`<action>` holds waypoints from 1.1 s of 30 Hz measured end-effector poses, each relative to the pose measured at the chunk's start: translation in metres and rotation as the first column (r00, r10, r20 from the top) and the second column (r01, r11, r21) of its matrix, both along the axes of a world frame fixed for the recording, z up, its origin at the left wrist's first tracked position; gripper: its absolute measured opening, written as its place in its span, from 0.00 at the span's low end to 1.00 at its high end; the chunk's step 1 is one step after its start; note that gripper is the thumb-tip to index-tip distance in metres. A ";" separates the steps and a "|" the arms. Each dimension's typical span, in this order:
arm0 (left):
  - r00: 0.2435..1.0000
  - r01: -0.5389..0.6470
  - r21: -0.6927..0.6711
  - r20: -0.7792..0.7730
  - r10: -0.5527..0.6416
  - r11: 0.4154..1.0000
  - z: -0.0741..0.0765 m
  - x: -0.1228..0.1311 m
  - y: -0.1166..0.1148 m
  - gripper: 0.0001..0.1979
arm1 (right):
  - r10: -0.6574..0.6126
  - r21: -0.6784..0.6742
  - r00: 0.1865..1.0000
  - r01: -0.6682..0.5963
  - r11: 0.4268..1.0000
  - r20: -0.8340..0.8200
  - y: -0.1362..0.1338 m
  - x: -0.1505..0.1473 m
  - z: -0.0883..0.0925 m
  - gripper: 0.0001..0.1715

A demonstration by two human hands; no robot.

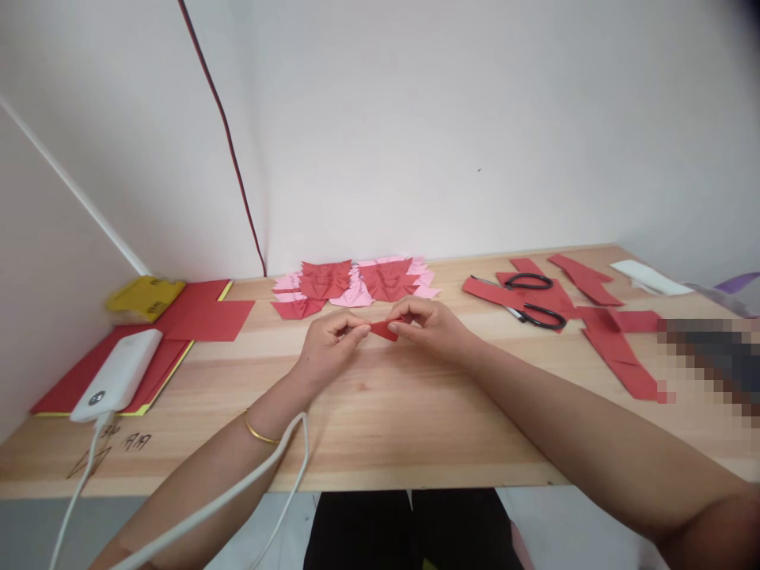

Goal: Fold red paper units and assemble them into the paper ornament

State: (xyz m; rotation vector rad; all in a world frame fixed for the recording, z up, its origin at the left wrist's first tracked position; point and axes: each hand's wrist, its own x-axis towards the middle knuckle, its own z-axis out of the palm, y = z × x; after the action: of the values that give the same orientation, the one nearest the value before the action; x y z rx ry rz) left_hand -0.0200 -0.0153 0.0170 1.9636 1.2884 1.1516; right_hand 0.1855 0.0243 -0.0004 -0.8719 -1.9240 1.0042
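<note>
Between my two hands is a small folded piece of red paper (pixel 385 329), raised just over the wooden table. My left hand (pixel 332 342) pinches its left tip between thumb and forefinger. On the other side, my right hand (pixel 432 331) grips the right part with thumb and fingers, covering some of it. Right behind my hands lie rows of pointed folded paper pieces, some red (pixel 389 281) and some pink (pixel 355 291). Scissors with black handles (pixel 543 317) rest on red paper scraps (pixel 621 360) to the right.
A white power bank (pixel 119 374) with a white cable lies on red paper sheets (pixel 71 376) at the left, near a yellow packet (pixel 146 298). The cable loops over my left forearm. A white strip (pixel 651 277) lies far right. A wall stands behind the table (pixel 356 443).
</note>
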 end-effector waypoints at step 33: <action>0.980 0.011 -0.120 0.199 0.014 0.993 -0.009 -0.004 0.006 0.11 | 0.056 -0.120 0.997 -0.063 0.991 -0.061 0.012 0.007 -0.007 0.13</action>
State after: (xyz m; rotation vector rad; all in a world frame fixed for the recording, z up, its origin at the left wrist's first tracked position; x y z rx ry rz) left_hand -0.0241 -0.0090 0.0083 1.7137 1.2242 1.2090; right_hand 0.1922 0.0365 -0.0076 -0.8488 -1.8656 1.1799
